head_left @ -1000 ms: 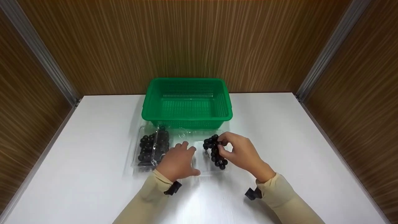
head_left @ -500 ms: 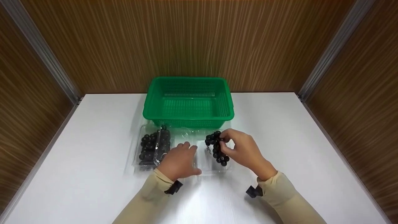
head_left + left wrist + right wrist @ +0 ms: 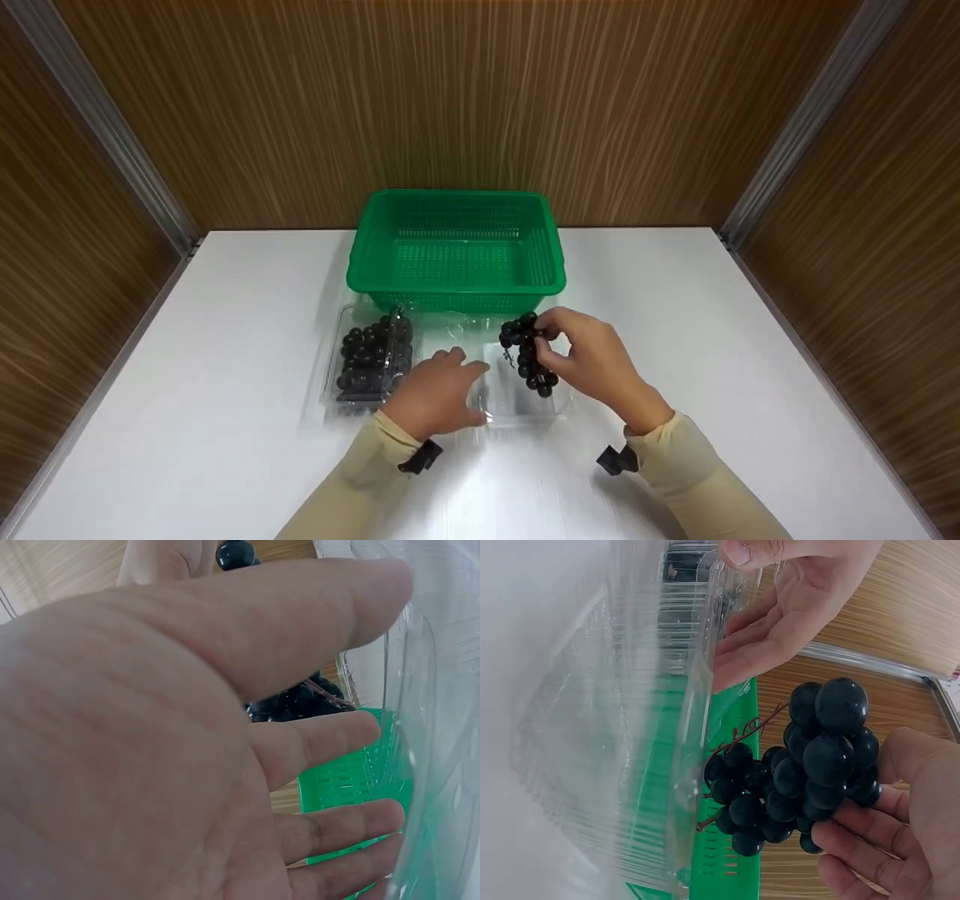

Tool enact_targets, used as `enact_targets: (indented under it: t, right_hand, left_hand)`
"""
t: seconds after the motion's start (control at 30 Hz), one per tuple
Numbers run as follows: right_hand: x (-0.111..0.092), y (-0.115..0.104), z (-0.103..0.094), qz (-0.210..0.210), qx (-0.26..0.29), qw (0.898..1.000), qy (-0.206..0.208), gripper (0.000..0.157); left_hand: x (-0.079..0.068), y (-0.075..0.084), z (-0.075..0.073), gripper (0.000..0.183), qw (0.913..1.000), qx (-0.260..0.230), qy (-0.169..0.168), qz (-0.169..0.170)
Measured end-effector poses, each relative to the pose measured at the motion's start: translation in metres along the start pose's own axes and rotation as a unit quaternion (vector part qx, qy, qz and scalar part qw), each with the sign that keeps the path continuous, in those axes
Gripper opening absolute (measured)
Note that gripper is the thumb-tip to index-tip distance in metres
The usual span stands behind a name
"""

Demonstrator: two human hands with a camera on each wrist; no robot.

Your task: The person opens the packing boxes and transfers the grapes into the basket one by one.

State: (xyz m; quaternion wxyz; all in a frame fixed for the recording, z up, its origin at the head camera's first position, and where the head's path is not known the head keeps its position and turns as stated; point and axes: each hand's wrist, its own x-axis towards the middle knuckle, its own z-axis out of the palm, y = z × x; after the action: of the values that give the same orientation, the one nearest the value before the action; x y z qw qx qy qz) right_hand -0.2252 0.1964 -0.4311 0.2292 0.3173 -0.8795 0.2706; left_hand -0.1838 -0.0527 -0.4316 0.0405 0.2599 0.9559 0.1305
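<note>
The right hand [image 3: 581, 349] has its thumb and fingers pinched on a bunch of dark grapes [image 3: 829, 757], up near the top, so the rest of the bunch dangles below the fingertips. From the right wrist you can see a thin brown stem [image 3: 761, 727] poking out of it, with a little curly tendril. The bunch hangs over the right-hand section of a clear plastic container [image 3: 517, 405].

The left hand [image 3: 439, 394] isn't gripping anything: its fingers are straight and its thumb is held well away from them. It sits low over the middle of the container, fingertips right at a clear rim; I can't tell whether they press on it. Just left of that hand, more dark grapes [image 3: 367, 360] fill the container's left section, a clear plastic edge lying across part of them.

Both wrists carry a small black device [image 3: 421, 456] against beige sleeves [image 3: 360, 472]. Just behind the container stands a green plastic basket [image 3: 457, 289], upright, with slotted sides and floor. It all rests on a white counter [image 3: 187, 375], closed in at the back and both sides by brown wood-grain panels [image 3: 450, 97], with grey metal strips [image 3: 810, 112] at the corners.
</note>
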Motion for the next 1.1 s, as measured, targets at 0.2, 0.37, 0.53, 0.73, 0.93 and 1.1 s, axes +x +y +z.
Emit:
enact_targets:
  t: [0.2, 0.37, 0.53, 0.73, 0.93, 1.1]
  right_hand:
    - [0.001, -0.005, 0.002, -0.012, 0.010, 1.000, -0.007, 0.015]
    - [0.001, -0.006, 0.000, -0.009, 0.012, 1.000, -0.012, 0.015]
    - [0.000, -0.005, -0.003, 0.002, 0.014, 1.000, -0.021, 0.014]
    - [0.001, -0.005, -0.010, 0.005, 0.012, 1.000, -0.019, 0.016]
    - [0.002, -0.002, -0.016, 0.003, 0.004, 1.000, -0.015, 0.015]
    - [0.005, 0.001, -0.022, -0.006, -0.009, 1.000, -0.004, 0.015]
  left_hand:
    - [0.001, 0.000, 0.002, 0.066, 0.9994, 0.021, 0.020, 0.018]
    - [0.001, 0.002, 0.003, 0.061, 0.9991, 0.017, 0.022, 0.031]
    - [0.001, 0.001, 0.004, 0.060, 0.9989, 0.020, 0.033, 0.027]
    - [0.001, 0.001, 0.005, 0.056, 0.9984, 0.027, 0.045, 0.021]
    - [0.000, 0.001, 0.005, 0.057, 0.9984, 0.033, 0.045, 0.010]
    - [0.002, 0.000, 0.005, 0.061, 0.9983, 0.040, 0.043, 0.005]
